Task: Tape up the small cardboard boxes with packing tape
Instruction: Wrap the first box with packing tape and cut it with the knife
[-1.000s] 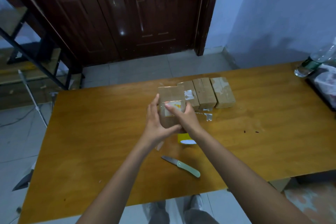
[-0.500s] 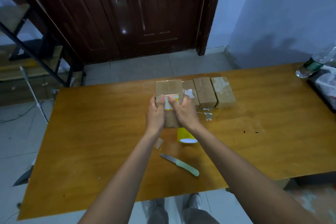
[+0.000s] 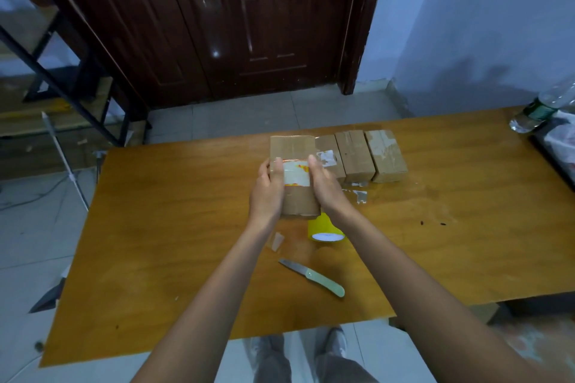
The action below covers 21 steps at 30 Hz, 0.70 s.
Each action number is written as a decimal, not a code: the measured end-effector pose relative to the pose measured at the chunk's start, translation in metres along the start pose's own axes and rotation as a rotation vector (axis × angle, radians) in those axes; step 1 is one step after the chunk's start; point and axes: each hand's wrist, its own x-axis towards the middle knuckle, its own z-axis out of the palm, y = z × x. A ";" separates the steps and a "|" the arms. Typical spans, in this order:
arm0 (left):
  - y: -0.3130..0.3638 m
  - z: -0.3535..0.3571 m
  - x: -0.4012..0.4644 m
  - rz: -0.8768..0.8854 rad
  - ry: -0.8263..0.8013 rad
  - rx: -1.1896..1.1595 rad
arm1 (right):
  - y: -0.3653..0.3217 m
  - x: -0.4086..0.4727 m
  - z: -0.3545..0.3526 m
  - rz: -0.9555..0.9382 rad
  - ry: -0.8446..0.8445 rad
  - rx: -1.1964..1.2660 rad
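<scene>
A small cardboard box [image 3: 294, 177] is held above the middle of the bench [image 3: 161, 227], its long axis running from 6 o'clock to 12 o'clock, the far end pointing toward the door [image 3: 217, 19]. A band of pale tape with yellow marks [image 3: 296, 176] is wrapped across its upper face, at right angles to the long axis. The box is gripped from both sides: the left hand [image 3: 267, 193] is curled round the left edge with the thumb laid on top at the tape band, and the right hand [image 3: 326, 188] is curled round the right edge, thumb likewise on top. Whether the box rests on the bench or is lifted clear cannot be told.

At 3 o'clock of the held box, three more boxes [image 3: 357, 155] are lined up side by side, their long axes parallel to it. A yellow tape roll [image 3: 323, 227] lies on the bench just at 6 o'clock of the box, and a knife [image 3: 312, 277] with a pale handle lies farther toward 6 o'clock, blade pointing to 10 o'clock. A plastic bottle [image 3: 541, 109] is seen at the far right edge.
</scene>
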 end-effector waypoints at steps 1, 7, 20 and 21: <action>0.000 0.000 -0.001 0.013 -0.001 0.004 | -0.002 -0.001 0.001 -0.027 0.013 -0.011; 0.000 -0.002 -0.011 0.090 0.038 0.027 | -0.003 -0.005 0.008 -0.127 0.208 -0.261; -0.008 -0.006 -0.014 0.093 0.062 0.100 | 0.007 -0.012 0.013 -0.246 0.331 -0.437; -0.009 -0.006 -0.014 0.066 0.066 0.081 | 0.007 -0.013 0.012 -0.236 0.320 -0.450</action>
